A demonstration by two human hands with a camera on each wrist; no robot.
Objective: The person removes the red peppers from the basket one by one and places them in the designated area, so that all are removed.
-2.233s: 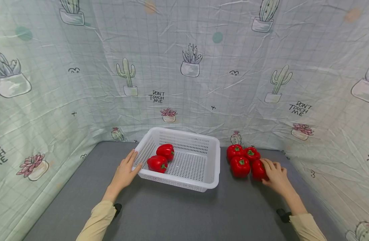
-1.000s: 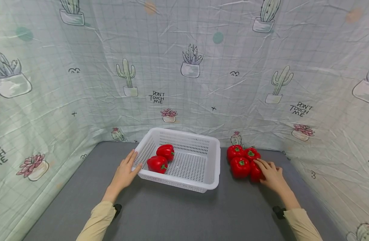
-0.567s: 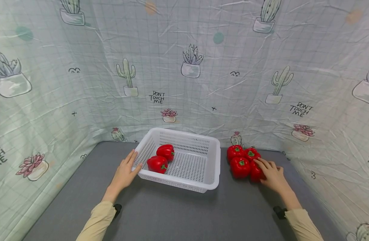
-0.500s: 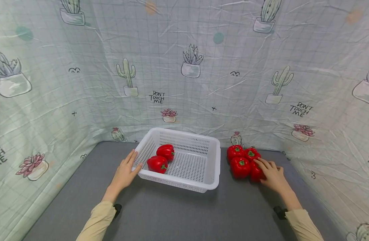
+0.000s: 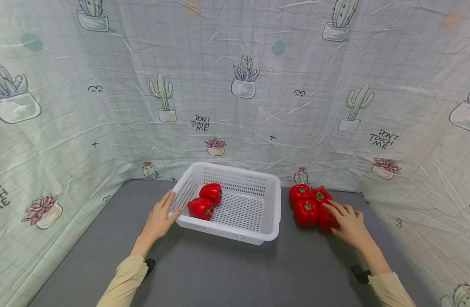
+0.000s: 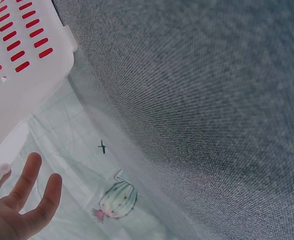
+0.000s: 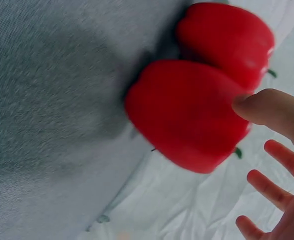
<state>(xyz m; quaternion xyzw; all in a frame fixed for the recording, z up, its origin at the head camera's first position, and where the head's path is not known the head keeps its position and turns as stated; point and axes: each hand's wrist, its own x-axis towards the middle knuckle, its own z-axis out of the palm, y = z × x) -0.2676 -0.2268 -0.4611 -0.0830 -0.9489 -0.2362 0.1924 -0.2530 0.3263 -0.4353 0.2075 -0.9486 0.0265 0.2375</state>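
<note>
A white slotted plastic basket (image 6: 42,82) fills the upper left corner, red showing through its slots. Below it, the person's bare left grip (image 6: 17,215) spreads its fingers. A grey woven-textured bench (image 6: 196,100) spans the right, meeting a pale green sheet (image 6: 77,175) printed with a cactus (image 6: 119,199).

Grey table (image 5: 227,273) — white slotted basket (image 5: 242,211) toward back — four red peppers (image 5: 308,213) clustered to right.

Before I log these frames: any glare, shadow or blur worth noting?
Head: small bright highlights on the red peppers, soft shadow under the white basket; left wrist: gray tabletop grainy, softer toward the upper right; right wrist: nearest pepper slightly soft, broad dim shadow left of it.
</note>
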